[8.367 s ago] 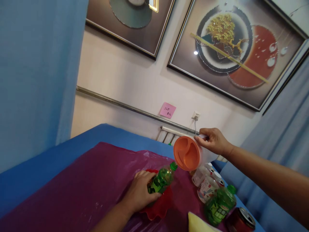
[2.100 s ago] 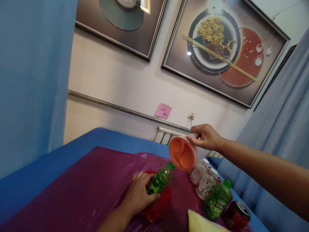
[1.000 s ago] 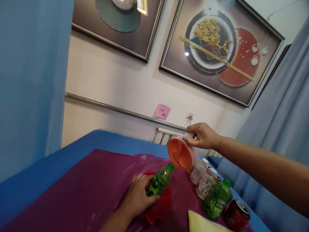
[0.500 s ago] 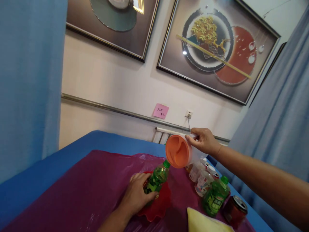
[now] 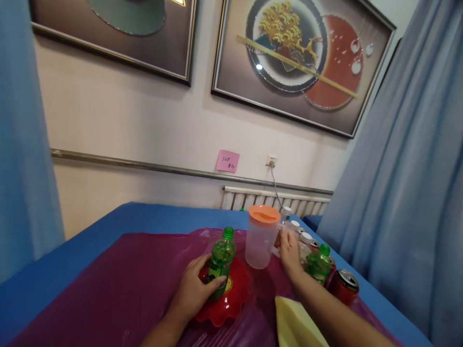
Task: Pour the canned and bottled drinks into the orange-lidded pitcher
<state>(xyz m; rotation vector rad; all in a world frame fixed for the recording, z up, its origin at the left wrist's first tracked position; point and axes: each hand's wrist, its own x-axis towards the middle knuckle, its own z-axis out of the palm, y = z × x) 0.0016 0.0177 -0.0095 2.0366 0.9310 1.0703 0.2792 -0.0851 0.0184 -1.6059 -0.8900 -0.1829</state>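
Note:
My left hand (image 5: 193, 289) is wrapped round a green plastic bottle (image 5: 221, 260), which stands nearly upright over a red scalloped dish (image 5: 235, 308). A translucent pitcher (image 5: 258, 246) with an orange lid (image 5: 264, 214) stands upright on the purple sheet, just behind and right of the bottle. Beside the pitcher's handle is my right hand (image 5: 290, 250), its fingers stretched out and not wrapped round it. A yellow cloth (image 5: 296, 323) lies at the front, partly behind my right forearm.
Along the right edge stand another green bottle (image 5: 319, 265), a red can (image 5: 345, 286) and several white-capped bottles. The purple sheet (image 5: 141, 279) covers part of the blue surface (image 5: 152, 216). Behind are a radiator (image 5: 249, 198), a metal rail and framed pictures; blue curtains hang at both sides.
The pitcher, earlier tipped toward the green bottle's top, has come down upright onto the sheet. My right hand has lowered and loosened from its handle. The view has shifted.

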